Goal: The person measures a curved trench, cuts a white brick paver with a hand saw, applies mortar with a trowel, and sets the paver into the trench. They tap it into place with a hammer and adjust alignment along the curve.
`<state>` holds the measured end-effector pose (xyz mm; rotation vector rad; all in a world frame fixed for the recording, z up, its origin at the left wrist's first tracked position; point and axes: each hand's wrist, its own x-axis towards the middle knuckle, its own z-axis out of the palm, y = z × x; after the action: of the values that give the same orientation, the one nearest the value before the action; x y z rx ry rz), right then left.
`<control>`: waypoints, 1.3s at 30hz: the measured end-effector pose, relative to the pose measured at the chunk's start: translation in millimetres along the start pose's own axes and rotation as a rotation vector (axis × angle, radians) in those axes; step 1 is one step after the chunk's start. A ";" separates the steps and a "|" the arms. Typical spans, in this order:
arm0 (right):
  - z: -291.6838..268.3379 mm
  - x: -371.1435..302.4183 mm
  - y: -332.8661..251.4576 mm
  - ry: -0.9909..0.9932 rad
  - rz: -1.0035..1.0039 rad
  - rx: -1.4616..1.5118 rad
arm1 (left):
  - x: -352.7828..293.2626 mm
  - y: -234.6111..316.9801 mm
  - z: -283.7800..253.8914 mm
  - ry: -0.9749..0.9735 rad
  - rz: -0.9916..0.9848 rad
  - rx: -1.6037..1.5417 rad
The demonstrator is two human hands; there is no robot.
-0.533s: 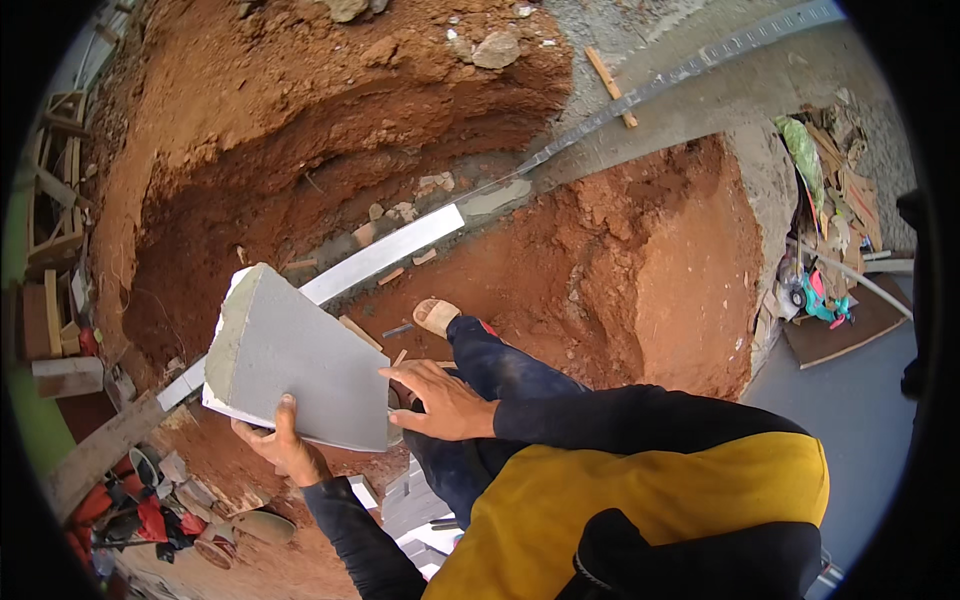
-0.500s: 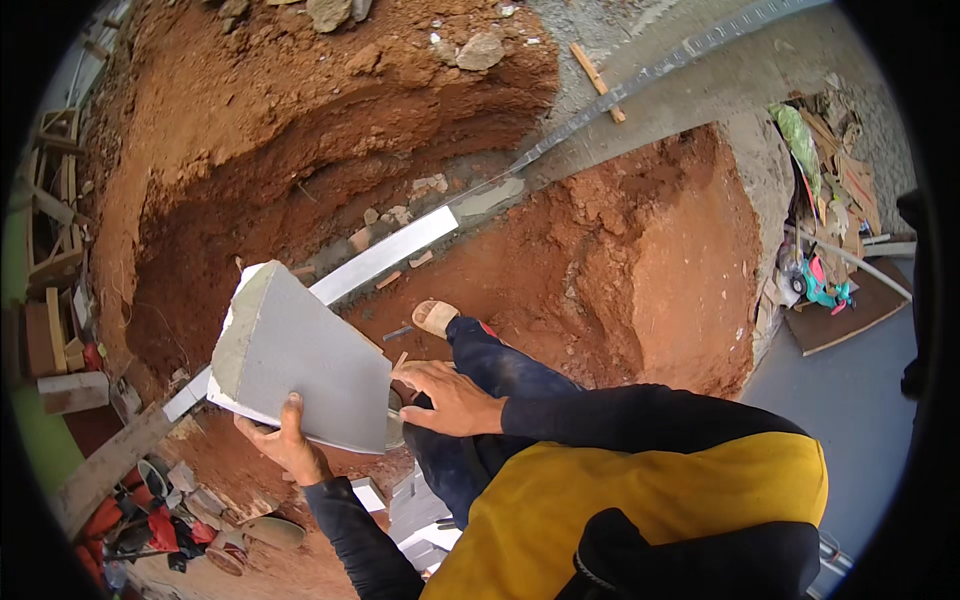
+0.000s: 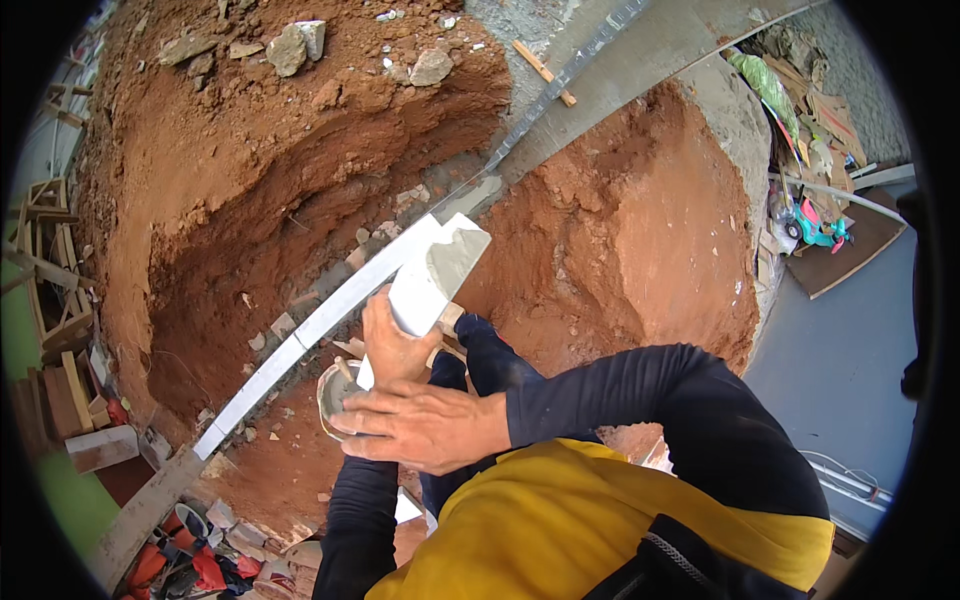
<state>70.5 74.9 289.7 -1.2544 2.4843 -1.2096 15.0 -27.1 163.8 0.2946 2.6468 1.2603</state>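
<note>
1. One grey concrete block (image 3: 437,272), tilted on edge above the red-earth trench (image 3: 300,220), just over the long pale beam (image 3: 320,320).
2. Clamped from below by the left hand (image 3: 392,343), fingers wrapped around its lower end.
3. Right hand (image 3: 420,425) just beneath, fingers together and flat, touching one small mortar-smeared bowl (image 3: 335,395).
4. Three loose rocks (image 3: 300,45) on the upper bank.
5. One wooden stick (image 3: 545,72) beside them.

The right hand (image 3: 425,425) covers most of the small bowl (image 3: 335,392), so its contents cannot be told. The grey block (image 3: 432,275) hides the left hand's (image 3: 392,340) fingertips. Bottom-left clutter (image 3: 200,565) blurs at the rim.
</note>
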 end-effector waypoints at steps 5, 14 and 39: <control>-51.0 24.3 48.8 -0.756 0.317 -0.717 | -18.5 4.7 28.5 -0.221 0.000 0.061; -45.9 28.2 84.6 -1.265 0.421 -0.672 | -36.7 19.6 32.4 -0.203 0.043 -0.134; -119.0 -85.4 276.2 -0.547 0.419 -0.670 | 80.6 -4.5 102.6 -0.092 0.093 0.186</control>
<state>-97.8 302.9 157.8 -0.8986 2.5652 0.0828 -36.3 67.2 89.6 0.4964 2.7020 1.0002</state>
